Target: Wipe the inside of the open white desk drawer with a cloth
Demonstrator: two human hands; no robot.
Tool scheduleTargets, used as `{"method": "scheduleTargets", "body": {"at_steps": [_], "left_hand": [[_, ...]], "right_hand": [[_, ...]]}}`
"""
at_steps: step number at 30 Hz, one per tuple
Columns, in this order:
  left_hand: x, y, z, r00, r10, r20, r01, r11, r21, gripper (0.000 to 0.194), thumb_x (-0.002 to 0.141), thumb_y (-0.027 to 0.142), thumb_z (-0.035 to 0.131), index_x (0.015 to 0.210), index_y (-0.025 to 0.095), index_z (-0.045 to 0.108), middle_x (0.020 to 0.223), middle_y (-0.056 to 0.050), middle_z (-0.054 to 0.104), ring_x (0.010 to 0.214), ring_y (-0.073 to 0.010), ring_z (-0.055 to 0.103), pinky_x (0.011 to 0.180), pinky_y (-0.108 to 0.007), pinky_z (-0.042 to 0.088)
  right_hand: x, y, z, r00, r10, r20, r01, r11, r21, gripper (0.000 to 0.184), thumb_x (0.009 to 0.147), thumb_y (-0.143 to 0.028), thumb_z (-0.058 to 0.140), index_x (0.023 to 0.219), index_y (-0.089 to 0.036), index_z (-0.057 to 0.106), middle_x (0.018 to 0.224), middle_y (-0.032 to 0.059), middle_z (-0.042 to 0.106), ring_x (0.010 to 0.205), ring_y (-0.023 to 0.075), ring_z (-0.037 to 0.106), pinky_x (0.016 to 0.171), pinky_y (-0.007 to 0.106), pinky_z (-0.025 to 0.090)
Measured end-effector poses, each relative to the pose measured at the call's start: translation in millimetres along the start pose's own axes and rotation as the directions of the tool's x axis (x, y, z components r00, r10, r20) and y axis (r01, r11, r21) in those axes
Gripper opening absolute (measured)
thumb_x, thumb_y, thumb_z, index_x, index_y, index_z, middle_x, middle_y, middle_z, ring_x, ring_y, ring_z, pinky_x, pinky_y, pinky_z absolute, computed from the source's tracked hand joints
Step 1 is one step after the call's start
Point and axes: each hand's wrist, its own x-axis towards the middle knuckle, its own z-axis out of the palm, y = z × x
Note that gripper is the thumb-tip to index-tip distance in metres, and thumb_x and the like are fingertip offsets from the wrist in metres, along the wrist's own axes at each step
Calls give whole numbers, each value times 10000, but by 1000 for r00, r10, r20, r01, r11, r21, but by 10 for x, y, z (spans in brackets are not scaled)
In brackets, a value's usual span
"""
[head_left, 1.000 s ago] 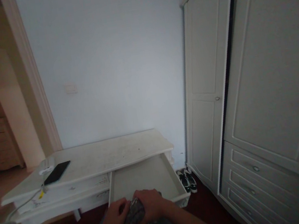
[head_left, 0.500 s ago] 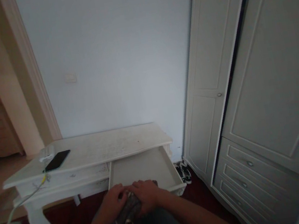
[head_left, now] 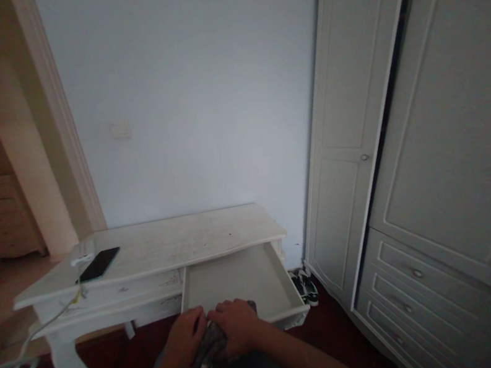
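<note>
I can't make out what the cloth bundle (head_left: 210,342) is, as the left hand (head_left: 187,339) and right hand (head_left: 237,326) cover much of it, while the drawer (head_left: 242,278) partly hides the sneakers (head_left: 310,290) and the wardrobe (head_left: 418,149) runs out of view.

Beyond my left hand (head_left: 188,338) and right hand (head_left: 237,325), closed on bundled fabric (head_left: 210,345), the pulled-out drawer (head_left: 237,279) gives me room from above. Its front panel (head_left: 297,318) and the overhanging tabletop (head_left: 188,237) bound that gap; a dark flat device (head_left: 100,264) obstructs leftward, the wardrobe (head_left: 341,193) rightward.
</note>
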Motion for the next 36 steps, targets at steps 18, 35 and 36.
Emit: {"method": "scheduleTargets", "body": {"at_steps": [18, 35, 36], "left_hand": [[42, -265, 182, 1000, -7, -6, 8, 1000, 29, 408, 999, 471, 388, 1043, 255, 732, 1168, -98, 804, 1112, -254, 733, 1038, -386, 526], [3, 16, 34, 998, 23, 63, -29, 995, 96, 454, 1034, 475, 325, 886, 258, 695, 958, -72, 786, 943, -234, 715, 886, -344, 489], [0, 46, 20, 997, 35, 74, -44, 991, 124, 457, 1038, 468, 325, 866, 253, 689, 924, -70, 776, 919, -233, 711, 868, -345, 481]], "right_hand": [[173, -71, -268, 967, 112, 230, -152, 974, 167, 789, 661, -837, 746, 1262, -328, 708, 1234, 77, 778, 1094, 396, 744, 940, 533, 582], [-201, 330, -396, 958, 179, 222, -224, 954, 198, 613, 720, -774, 736, 1154, -341, 748, 1151, 32, 798, 1066, 359, 746, 890, 449, 567], [-294, 427, -443, 955, 192, 228, -241, 947, 213, 578, 728, -758, 740, 1129, -343, 754, 1136, 21, 799, 1063, 346, 745, 883, 427, 563]]}}
